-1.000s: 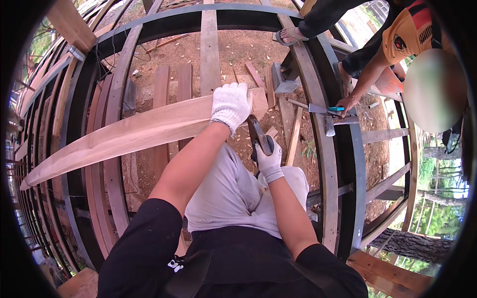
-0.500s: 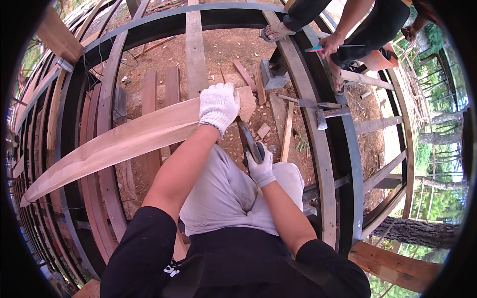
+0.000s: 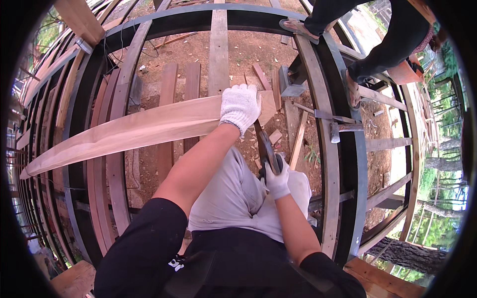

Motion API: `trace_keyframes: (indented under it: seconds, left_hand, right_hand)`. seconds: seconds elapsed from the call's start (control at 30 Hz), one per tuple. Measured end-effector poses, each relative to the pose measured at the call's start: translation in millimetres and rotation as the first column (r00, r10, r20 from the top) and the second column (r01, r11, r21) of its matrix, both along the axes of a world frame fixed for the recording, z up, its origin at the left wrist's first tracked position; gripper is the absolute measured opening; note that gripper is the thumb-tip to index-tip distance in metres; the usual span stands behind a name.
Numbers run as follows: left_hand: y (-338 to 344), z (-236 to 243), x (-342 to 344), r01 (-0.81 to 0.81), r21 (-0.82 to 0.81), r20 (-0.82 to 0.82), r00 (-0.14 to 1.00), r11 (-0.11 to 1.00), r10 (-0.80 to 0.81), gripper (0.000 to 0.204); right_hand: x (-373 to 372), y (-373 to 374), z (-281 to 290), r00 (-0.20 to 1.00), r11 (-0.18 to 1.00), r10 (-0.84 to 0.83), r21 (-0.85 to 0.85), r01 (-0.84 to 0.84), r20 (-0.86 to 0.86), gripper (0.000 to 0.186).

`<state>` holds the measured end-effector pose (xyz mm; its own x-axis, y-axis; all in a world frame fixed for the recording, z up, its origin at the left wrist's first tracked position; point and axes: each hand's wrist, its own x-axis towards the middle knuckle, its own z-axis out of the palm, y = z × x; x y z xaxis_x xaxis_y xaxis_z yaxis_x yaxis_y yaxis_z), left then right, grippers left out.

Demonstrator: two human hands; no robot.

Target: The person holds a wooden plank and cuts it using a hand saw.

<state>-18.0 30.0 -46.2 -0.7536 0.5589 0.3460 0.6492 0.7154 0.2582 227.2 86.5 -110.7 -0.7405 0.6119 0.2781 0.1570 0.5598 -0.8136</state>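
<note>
We are seeing the left hand [image 3: 241, 105] resting over the pale curved timber [image 3: 149, 125], gloved fingers curled onto it near its blunt right end, the piece lying crosswise ahead; the right hand [image 3: 277, 179] is gripping a long dark tool [image 3: 264, 143], fingers wrapped closely round it. We are reading this as a shaping step, tip contact unclear, the next move probably calling for steady left pressure and a controlled right-hand stroke
</note>
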Motion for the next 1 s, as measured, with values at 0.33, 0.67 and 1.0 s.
trace_keyframes:
  seconds: [0.33,0.67,1.0]
  left_hand:
    - [-16,4,-1,0.007,0.013,0.014,1.0,1.0,-0.007,0.022]
    - [-6,-10,-3,0.03,0.022,-0.026,0.999,0.999,-0.03,0.021]
    - [-31,6,-13,-0.038,0.077,-0.049,0.998,0.996,0.042,0.021]
  right_hand:
    - [136,-43,68,0.967,0.802,0.107,-0.595,0.054,0.232,0.028]
    - [-14,-7,-7,1.0,0.987,-0.007,-0.161,0.004,-0.02,0.021]
    - [70,-28,-10,0.996,0.975,-0.004,0.222,-0.015,0.088,0.045]
